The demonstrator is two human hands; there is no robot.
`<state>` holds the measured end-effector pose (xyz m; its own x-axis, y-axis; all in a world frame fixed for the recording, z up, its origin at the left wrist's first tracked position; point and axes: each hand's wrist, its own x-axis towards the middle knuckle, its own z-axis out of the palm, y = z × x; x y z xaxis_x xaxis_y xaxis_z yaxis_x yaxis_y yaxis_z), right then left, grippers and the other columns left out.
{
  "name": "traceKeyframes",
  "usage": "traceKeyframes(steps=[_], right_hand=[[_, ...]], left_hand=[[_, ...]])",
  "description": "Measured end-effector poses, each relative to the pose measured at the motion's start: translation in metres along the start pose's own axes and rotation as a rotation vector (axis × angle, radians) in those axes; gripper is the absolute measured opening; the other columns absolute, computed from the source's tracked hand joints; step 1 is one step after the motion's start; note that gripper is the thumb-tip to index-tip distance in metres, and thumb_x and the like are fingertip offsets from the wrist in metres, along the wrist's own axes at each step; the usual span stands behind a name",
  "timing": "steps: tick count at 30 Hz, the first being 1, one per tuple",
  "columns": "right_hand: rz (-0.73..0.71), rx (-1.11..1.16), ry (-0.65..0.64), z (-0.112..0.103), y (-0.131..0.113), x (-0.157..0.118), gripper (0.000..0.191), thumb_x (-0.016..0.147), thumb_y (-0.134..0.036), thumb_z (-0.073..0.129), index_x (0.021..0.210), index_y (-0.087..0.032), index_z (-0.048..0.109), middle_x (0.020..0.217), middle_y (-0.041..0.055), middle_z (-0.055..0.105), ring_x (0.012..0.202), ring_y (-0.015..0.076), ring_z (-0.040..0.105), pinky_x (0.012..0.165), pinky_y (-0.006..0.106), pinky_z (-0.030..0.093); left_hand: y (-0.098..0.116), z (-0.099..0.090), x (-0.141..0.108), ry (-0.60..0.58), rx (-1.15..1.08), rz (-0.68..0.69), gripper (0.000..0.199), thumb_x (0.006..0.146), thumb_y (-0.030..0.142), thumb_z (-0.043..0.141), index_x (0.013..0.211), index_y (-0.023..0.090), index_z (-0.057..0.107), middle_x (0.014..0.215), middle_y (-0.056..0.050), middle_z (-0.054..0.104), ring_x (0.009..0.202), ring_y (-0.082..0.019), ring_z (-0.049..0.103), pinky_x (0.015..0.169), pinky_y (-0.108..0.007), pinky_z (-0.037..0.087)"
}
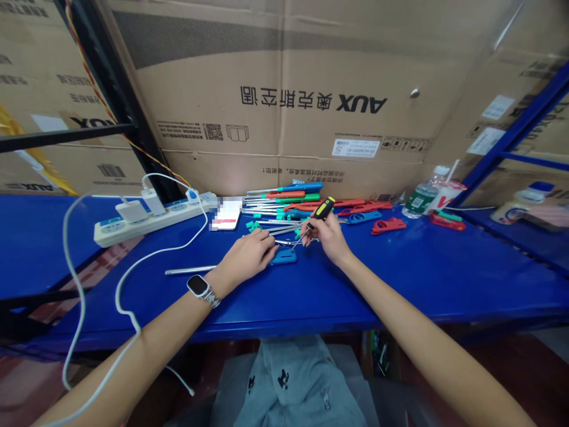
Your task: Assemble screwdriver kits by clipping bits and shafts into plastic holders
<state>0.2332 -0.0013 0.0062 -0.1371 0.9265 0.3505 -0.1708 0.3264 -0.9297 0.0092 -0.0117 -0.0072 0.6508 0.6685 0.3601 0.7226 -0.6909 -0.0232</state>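
My right hand (326, 237) is closed around a screwdriver (323, 209) with a black and yellow handle. Its thin shaft slants down to the left, with the tip near a blue plastic handle (285, 257). My left hand (249, 255) lies over that blue handle, its fingers curled and holding it against the table. A silver metal rod (189, 270) sticks out to the left from beneath this hand and seems to belong to the same piece; the joint is hidden. Just beyond both hands lie several metal rods (284, 230) with small green parts.
Behind are rods with coloured handles (288, 195) and loose red plastic handles (389, 225). A white power strip (155, 219) with cables stands left, beside a phone-like item (227, 213). A bottle (418, 198) and a cup (447, 194) stand right. A large cardboard box (284, 59) closes the back.
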Motion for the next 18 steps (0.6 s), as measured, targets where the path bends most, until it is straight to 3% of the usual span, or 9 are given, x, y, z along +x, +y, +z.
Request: traceKeyframes(steps=[8, 18], right_hand=[[0.010, 0.007, -0.001, -0.0027, 0.0008, 0.0008, 0.025, 0.079, -0.035, 0.061, 0.085, -0.026, 0.038, 0.061, -0.0069, 0.063, 0.045, 0.0135, 0.060, 0.044, 0.026, 0.048], [0.032, 0.043, 0.016, -0.0003, 0.0034, 0.0010, 0.025, 0.078, -0.036, 0.060, 0.087, -0.027, 0.039, 0.062, -0.0060, 0.066, 0.045, 0.0146, 0.060, 0.044, 0.027, 0.048]], left_hand=[[-0.0003, -0.0001, 0.0001, 0.017, -0.001, -0.001, 0.032, 0.107, 0.029, 0.042, 0.086, 0.017, 0.062, 0.087, -0.008, 0.063, 0.083, -0.023, 0.057, 0.072, -0.033, 0.046], [0.0035, -0.0016, 0.0013, 0.023, 0.120, 0.027, 0.039, 0.109, 0.030, 0.034, 0.092, 0.015, 0.066, 0.093, -0.011, 0.067, 0.091, -0.028, 0.059, 0.085, -0.042, 0.044]])
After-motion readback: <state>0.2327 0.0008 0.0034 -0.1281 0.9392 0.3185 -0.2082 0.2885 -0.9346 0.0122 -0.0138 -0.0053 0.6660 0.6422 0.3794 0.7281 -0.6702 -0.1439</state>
